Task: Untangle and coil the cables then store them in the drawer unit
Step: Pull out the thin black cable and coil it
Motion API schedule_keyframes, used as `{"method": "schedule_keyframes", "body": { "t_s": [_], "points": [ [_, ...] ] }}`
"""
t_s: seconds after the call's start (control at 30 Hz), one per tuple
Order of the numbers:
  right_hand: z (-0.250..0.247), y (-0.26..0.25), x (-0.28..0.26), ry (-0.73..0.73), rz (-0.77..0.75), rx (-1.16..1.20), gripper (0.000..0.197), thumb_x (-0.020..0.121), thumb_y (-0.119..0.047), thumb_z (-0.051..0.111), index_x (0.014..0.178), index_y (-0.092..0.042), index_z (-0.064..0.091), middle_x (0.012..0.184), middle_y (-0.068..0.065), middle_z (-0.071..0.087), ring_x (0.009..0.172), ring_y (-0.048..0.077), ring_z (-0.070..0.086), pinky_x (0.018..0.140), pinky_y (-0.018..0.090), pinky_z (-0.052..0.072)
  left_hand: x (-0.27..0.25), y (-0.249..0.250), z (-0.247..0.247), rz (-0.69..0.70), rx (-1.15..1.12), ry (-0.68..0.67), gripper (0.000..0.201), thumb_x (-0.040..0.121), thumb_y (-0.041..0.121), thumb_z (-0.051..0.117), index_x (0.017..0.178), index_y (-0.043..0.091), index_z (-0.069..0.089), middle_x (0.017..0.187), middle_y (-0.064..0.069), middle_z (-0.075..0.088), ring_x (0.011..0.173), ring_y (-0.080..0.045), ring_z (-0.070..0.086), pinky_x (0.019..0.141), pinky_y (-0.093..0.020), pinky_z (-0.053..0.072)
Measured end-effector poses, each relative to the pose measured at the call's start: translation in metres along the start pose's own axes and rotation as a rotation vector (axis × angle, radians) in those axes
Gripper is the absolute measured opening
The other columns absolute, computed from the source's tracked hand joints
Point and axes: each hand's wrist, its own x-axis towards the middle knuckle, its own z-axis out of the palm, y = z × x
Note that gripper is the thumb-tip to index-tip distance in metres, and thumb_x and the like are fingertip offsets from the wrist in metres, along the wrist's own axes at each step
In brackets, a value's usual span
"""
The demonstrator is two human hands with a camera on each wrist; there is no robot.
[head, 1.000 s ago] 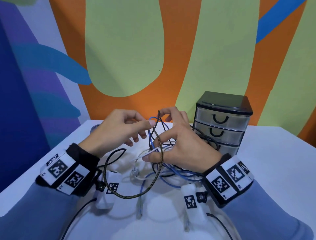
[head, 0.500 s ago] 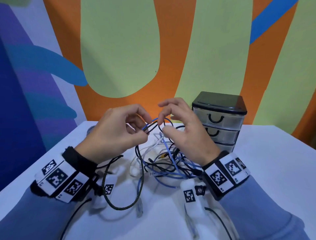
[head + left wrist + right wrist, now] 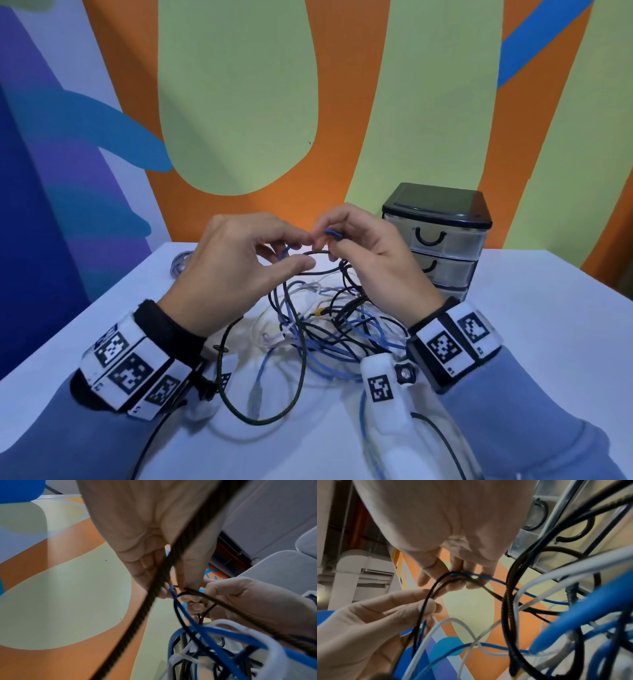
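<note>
Behind everything rises a wall painted in big orange, pale green, blue and purple shapes. Against it stands a white surface (image 3: 548, 342). At its far right, near the wall, sits a small drawer unit (image 3: 442, 246) with a black top and three clear drawers with black handles, all closed.

A tangle of cables (image 3: 329, 325) lies on the surface at its middle, just left of the drawer unit: blue, black, white and braided dark strands crossing over one another. A braided cable (image 3: 301, 377) loops down from the hands toward the near edge.

Both arms wear blue sleeves and wrist bands with black-and-white square markers. The left hand (image 3: 236, 270) is raised above the tangle, its fingers curled, thumb and fingertips pinching the braided cable and a blue cable (image 3: 181, 609) where they meet. The right hand (image 3: 373, 260) is just beside it, fingertips almost touching the left, fingers curled and pinching a loop of thin black and blue strands lifted out of the tangle. A clear, round object (image 3: 181, 267) lies on the surface behind the left hand; what it is cannot be told.
</note>
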Motion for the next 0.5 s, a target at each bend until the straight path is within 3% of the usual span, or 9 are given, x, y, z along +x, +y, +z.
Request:
{"method": "schedule_keyframes", "body": {
  "t_s": [0.13,0.23,0.33,0.4,0.5],
  "points": [
    [0.007,0.002,-0.003,0.006,-0.002,-0.081,0.017,0.095,-0.004,0.065,0.098,-0.020,0.071,0.101,0.010,0.067,0.082,0.029,0.055,0.076,0.030,0.044,0.001,-0.006,0.003,0.040,0.112,0.024,0.007,0.094,0.026,0.081,0.095,0.020,0.078,0.105,0.004,0.059,0.091,-0.018,0.062,0.079,-0.040,0.057],
    [0.007,0.004,-0.002,0.071,-0.015,-0.151,0.014,0.093,-0.009,0.072,0.097,-0.023,0.070,0.100,0.000,0.065,0.081,0.026,0.056,0.076,0.027,0.047,0.002,-0.002,0.003,0.009,0.033,0.084,0.005,0.101,0.020,0.072,0.098,0.018,0.068,0.103,0.004,0.060,0.094,-0.018,0.063,0.084,-0.040,0.058],
    [0.002,0.016,-0.001,0.031,0.021,-0.370,0.023,0.092,-0.004,0.065,0.091,-0.026,0.073,0.097,-0.005,0.064,0.080,0.016,0.058,0.076,0.026,0.048,0.006,0.004,-0.003,-0.060,-0.148,0.252,0.007,0.108,0.023,0.060,0.103,0.026,0.058,0.084,0.005,0.065,0.074,-0.022,0.065,0.069,-0.046,0.058],
    [-0.002,0.025,-0.001,0.034,0.054,-0.457,0.027,0.095,-0.003,0.061,0.085,-0.025,0.074,0.094,-0.003,0.063,0.078,0.015,0.057,0.072,0.029,0.045,0.007,0.007,-0.015,-0.062,-0.272,0.393,0.011,0.111,0.019,0.055,0.104,0.027,0.051,0.071,0.002,0.057,0.056,-0.021,0.055,0.052,-0.040,0.050],
    [-0.008,0.029,0.000,0.121,0.062,-0.536,0.031,0.098,-0.001,0.057,0.085,-0.023,0.075,0.093,-0.001,0.067,0.080,0.018,0.061,0.072,0.038,0.051,0.011,0.014,-0.019,-0.076,-0.334,0.581,0.012,0.114,0.019,0.050,0.104,0.024,0.045,0.065,0.008,0.042,0.049,-0.018,0.035,0.040,-0.036,0.035]
  ]
}}
